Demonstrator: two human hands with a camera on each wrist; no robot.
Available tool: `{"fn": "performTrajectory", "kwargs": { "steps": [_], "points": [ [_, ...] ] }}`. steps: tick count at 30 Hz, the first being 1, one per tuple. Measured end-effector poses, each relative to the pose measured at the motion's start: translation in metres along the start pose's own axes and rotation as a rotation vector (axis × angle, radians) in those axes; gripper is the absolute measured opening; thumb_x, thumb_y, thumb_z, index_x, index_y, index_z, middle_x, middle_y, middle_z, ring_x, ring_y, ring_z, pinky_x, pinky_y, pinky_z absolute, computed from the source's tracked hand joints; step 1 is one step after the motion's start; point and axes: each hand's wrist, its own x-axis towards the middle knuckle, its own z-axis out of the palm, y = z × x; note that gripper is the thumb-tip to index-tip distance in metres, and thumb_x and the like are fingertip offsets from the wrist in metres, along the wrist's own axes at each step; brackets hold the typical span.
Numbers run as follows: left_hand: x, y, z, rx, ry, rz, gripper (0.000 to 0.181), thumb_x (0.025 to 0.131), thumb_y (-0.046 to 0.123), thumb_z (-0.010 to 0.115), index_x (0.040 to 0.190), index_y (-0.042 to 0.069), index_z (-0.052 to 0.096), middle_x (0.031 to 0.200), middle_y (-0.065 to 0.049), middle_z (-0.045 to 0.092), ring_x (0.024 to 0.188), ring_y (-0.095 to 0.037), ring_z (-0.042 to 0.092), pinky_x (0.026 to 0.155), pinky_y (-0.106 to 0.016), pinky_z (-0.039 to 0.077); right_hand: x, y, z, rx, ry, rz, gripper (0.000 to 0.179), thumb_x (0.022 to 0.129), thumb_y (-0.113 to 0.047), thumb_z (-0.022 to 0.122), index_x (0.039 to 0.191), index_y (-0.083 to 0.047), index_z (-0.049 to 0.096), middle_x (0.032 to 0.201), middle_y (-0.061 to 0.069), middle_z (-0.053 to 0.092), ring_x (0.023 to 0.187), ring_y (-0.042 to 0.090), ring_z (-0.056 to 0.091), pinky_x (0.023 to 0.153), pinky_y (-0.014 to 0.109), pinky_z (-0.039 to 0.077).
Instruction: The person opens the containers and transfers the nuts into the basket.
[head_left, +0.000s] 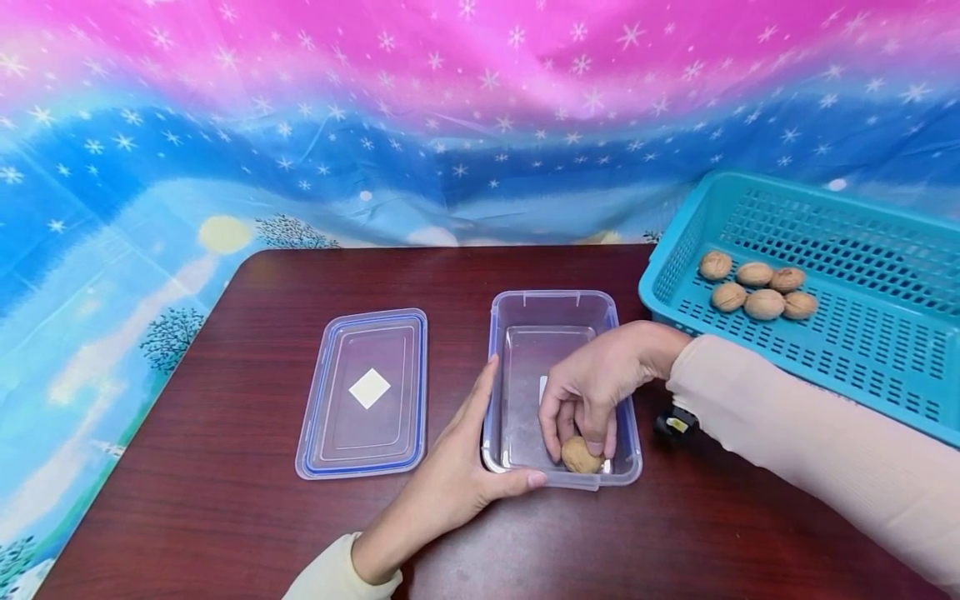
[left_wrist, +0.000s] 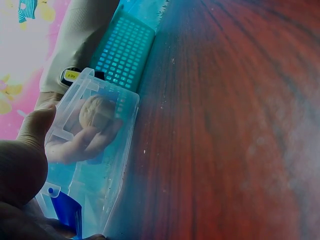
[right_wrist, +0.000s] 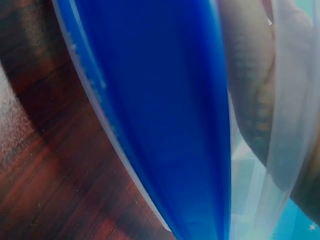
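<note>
My right hand point(head_left: 588, 387) reaches down into a clear plastic container point(head_left: 521, 310) and grips a walnut point(head_left: 581, 456) near the container's front end. Through the clear wall, the left wrist view shows the walnut point(left_wrist: 96, 111) with fingertips around it. My left hand point(head_left: 457, 467) holds the container's near left corner, thumb along the front rim and fingers along the left side. A blue side part point(right_wrist: 150, 110) of the container fills much of the right wrist view. To the left lies a clear lid point(head_left: 352, 442) with a blue seal and a pale diamond-shaped label.
A teal perforated basket point(head_left: 870, 350) stands at the right, with several walnuts point(head_left: 763, 304) in it. The dark red wooden table point(head_left: 247, 400) ends at the back before a patterned pink and blue cloth point(head_left: 450, 125). A black wrist device point(head_left: 677, 423) is by the right sleeve.
</note>
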Motion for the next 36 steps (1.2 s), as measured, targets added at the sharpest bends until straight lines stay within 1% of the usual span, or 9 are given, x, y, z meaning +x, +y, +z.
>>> {"fn": "performTrajectory", "kwargs": {
  "steps": [10, 15, 20, 26, 31, 36],
  "points": [
    [0.001, -0.001, 0.000, -0.004, 0.000, 0.007, 0.129, 0.076, 0.044, 0.093, 0.170, 0.035, 0.005, 0.175, 0.012, 0.011, 0.159, -0.014, 0.022, 0.127, -0.051, 0.028, -0.001, -0.002, 0.002, -0.020, 0.004, 0.002, 0.037, 0.086, 0.012, 0.068, 0.118, -0.004, 0.077, 0.095, 0.001, 0.076, 0.084, 0.009, 0.071, 0.073, 0.031, 0.064],
    [0.001, -0.001, 0.000, -0.003, 0.003, 0.008, 0.128, 0.076, 0.045, 0.093, 0.169, 0.036, 0.005, 0.175, 0.012, 0.011, 0.159, -0.014, 0.022, 0.127, -0.051, 0.028, -0.001, -0.002, 0.002, -0.020, 0.017, -0.010, 0.036, 0.087, 0.011, 0.068, 0.118, -0.004, 0.077, 0.095, 0.001, 0.075, 0.083, 0.008, 0.071, 0.073, 0.031, 0.064],
    [0.000, -0.002, 0.000, -0.001, 0.001, 0.005, 0.128, 0.076, 0.046, 0.093, 0.169, 0.039, 0.004, 0.175, 0.012, 0.011, 0.159, -0.014, 0.022, 0.127, -0.052, 0.028, -0.004, -0.001, 0.002, -0.006, 0.017, -0.047, 0.035, 0.087, 0.009, 0.069, 0.121, 0.000, 0.074, 0.097, 0.001, 0.074, 0.084, 0.009, 0.071, 0.076, 0.032, 0.064],
    [0.000, -0.001, 0.001, -0.003, -0.002, -0.004, 0.128, 0.076, 0.045, 0.093, 0.170, 0.036, 0.005, 0.176, 0.010, 0.011, 0.159, -0.015, 0.022, 0.126, -0.053, 0.028, -0.008, 0.000, 0.001, -0.011, 0.022, -0.131, 0.034, 0.088, 0.009, 0.067, 0.122, 0.006, 0.070, 0.098, 0.001, 0.073, 0.085, 0.009, 0.069, 0.084, 0.033, 0.063],
    [0.000, -0.001, 0.001, 0.006, 0.002, -0.007, 0.128, 0.076, 0.045, 0.093, 0.169, 0.037, 0.005, 0.176, 0.010, 0.012, 0.159, -0.015, 0.022, 0.126, -0.053, 0.028, -0.015, -0.002, 0.002, -0.061, 0.070, -0.187, 0.033, 0.088, 0.007, 0.068, 0.121, 0.005, 0.070, 0.100, 0.001, 0.073, 0.089, 0.011, 0.067, 0.086, 0.029, 0.062],
    [0.000, 0.000, 0.000, 0.006, 0.002, -0.002, 0.128, 0.076, 0.045, 0.093, 0.169, 0.037, 0.005, 0.175, 0.012, 0.011, 0.159, -0.014, 0.022, 0.127, -0.052, 0.027, -0.030, -0.008, 0.002, -0.145, 0.146, -0.220, 0.031, 0.088, 0.004, 0.072, 0.119, -0.001, 0.072, 0.100, 0.000, 0.074, 0.084, 0.009, 0.065, 0.081, 0.024, 0.058]
  ]
}}
